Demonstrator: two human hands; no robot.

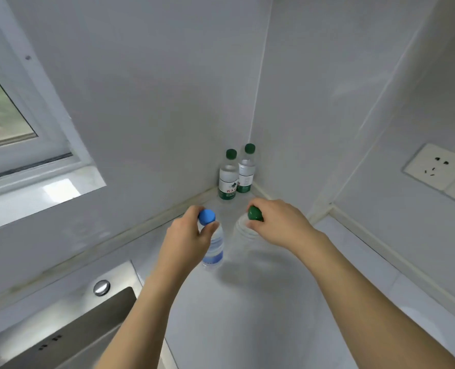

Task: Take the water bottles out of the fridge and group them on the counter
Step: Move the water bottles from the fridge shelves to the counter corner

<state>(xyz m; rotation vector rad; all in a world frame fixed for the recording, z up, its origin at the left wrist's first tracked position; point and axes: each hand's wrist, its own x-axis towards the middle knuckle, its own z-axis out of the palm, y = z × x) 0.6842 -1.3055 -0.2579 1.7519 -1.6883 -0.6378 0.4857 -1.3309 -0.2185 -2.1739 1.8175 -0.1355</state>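
Sink at near left, set in the white worktop. Left hand grips blue-cap bottle at its neck; right hand pinches green-cap bottle by the cap, both upright over the worktop. Beyond, two green-cap bottles stand touching in the corner.

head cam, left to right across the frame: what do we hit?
window → sink → left hand → blue-capped bottle → green-capped bottle → right hand → wall socket
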